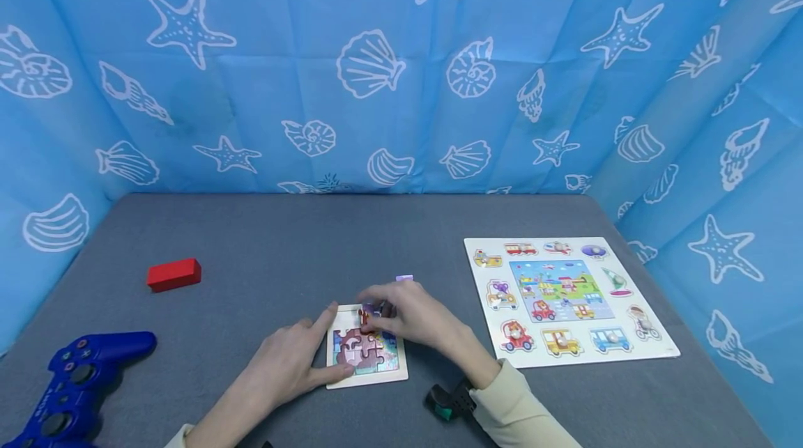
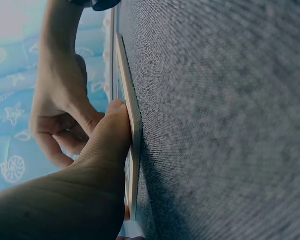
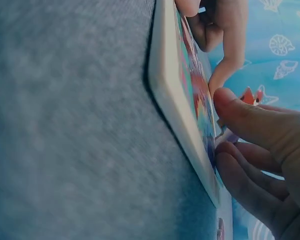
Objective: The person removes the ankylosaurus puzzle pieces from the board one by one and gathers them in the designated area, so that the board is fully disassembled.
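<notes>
A small wooden-framed jigsaw puzzle [image 1: 367,381] lies on the grey table, its lower part filled with interlocking brown and coloured pieces. Pale bare board shows in its upper left. My left hand [image 1: 282,361] holds the puzzle along its left side, thumb over the near part and index finger at the far left corner. Over the upper part, my right hand [image 1: 414,315] pinches a puzzle piece with orange and purple on it [image 3: 250,96] between thumb and fingers. The fingers partly hide this piece. Just beyond the right hand lies a small purple piece [image 1: 404,278].
To the right lies a white peg puzzle board [image 1: 571,357] with vehicle pictures. At the left are a red block [image 1: 174,274] and a blue game controller [image 1: 75,378]. A blue seashell curtain [image 1: 401,113] hangs behind the table.
</notes>
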Available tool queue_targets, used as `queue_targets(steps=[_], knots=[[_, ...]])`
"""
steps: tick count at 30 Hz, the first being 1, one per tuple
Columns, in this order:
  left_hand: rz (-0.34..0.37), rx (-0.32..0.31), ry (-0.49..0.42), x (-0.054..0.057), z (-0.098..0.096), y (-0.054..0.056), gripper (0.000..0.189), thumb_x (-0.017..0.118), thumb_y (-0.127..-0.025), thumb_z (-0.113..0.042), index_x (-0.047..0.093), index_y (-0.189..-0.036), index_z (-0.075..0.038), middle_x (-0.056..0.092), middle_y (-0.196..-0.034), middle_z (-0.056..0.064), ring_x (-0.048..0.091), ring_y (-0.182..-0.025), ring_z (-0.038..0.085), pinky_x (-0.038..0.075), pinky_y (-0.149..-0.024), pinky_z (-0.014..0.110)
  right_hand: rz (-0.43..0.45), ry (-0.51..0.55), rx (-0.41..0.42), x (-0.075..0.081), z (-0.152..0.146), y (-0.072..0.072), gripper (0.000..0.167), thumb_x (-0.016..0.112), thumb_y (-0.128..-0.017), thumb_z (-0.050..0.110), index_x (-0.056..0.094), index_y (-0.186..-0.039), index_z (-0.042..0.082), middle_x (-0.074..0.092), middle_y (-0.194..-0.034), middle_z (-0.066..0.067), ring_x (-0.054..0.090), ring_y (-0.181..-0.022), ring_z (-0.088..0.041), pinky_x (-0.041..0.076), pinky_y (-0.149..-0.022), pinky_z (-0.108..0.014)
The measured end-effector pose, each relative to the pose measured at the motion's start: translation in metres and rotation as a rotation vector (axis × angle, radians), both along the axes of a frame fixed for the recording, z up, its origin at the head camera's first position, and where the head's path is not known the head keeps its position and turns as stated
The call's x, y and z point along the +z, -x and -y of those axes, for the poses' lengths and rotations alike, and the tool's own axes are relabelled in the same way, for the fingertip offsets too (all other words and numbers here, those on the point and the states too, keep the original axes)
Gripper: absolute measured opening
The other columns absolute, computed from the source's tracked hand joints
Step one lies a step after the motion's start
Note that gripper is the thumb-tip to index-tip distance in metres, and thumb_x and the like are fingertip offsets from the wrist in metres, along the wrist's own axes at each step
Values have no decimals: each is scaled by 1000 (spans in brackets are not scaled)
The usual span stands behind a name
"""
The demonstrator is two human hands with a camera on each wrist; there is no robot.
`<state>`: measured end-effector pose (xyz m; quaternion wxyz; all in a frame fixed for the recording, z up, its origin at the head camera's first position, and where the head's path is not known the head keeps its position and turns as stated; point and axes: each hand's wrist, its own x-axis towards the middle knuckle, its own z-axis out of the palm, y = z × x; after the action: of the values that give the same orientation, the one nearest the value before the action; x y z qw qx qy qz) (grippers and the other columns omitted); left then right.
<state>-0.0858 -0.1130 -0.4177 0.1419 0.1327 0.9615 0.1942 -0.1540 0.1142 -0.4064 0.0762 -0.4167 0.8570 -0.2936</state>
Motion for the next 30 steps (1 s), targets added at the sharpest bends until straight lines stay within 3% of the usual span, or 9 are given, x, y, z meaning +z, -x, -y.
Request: queue_targets(steps=[6, 13, 19, 22, 28, 30], knots=[[-15, 2, 2, 0, -1, -2, 101, 77, -77, -68, 45, -154, -11, 71, -106, 18, 71, -85, 27, 57, -72, 50, -45, -57, 55, 3, 0, 1, 31, 76, -92, 18, 74, -122, 9, 78, -110, -3, 71, -92, -9, 54, -81, -19], [-33, -5, -2, 0, -1, -2, 100, 78, -77, -67, 45, -154, -11, 71, -105, 20, 71, -87, 30, 58, -72, 50, -35, -40, 79, 2, -1, 3, 34, 72, -95, 13, 70, -128, 6, 77, -98, -2, 57, -71, 3, 47, -66, -11], [-36, -7, -4, 0, 0, -2, 101, 78, -77, -68, 45, -154, -10, 71, -107, 21, 71, -87, 30, 58, -73, 51, -67, -16, 71, 2, -5, 3, 35, 75, -94, 21, 72, -125, 6, 79, -113, -5, 72, -89, -6, 56, -78, -19], [-34, -6, -8, 0, 0, -2, 102, 78, -77, -68, 45, -154, -10, 71, -109, 22, 72, -90, 32, 58, -74, 51, -65, -8, 71, 4, -5, 2, 37, 75, -94, 24, 72, -126, 6, 79, -113, -5, 73, -94, -9, 56, -79, -19], [-40, -10, -7, -1, 0, -2, 101, 78, -77, -68, 45, -154, -10, 71, -108, 22, 72, -89, 33, 58, -74, 51, -63, -4, 16, 8, -9, 3, 41, 75, -93, 29, 71, -130, 9, 79, -108, 0, 55, -70, 1, 46, -65, -15], [-37, -10, -3, -1, 0, -2, 101, 78, -77, -68, 45, -154, -11, 71, -107, 21, 72, -89, 32, 58, -74, 51, -82, -4, -22, 10, -13, 4, 42, 77, -92, 30, 71, -129, 11, 79, -107, 1, 57, -70, 0, 45, -64, -15]])
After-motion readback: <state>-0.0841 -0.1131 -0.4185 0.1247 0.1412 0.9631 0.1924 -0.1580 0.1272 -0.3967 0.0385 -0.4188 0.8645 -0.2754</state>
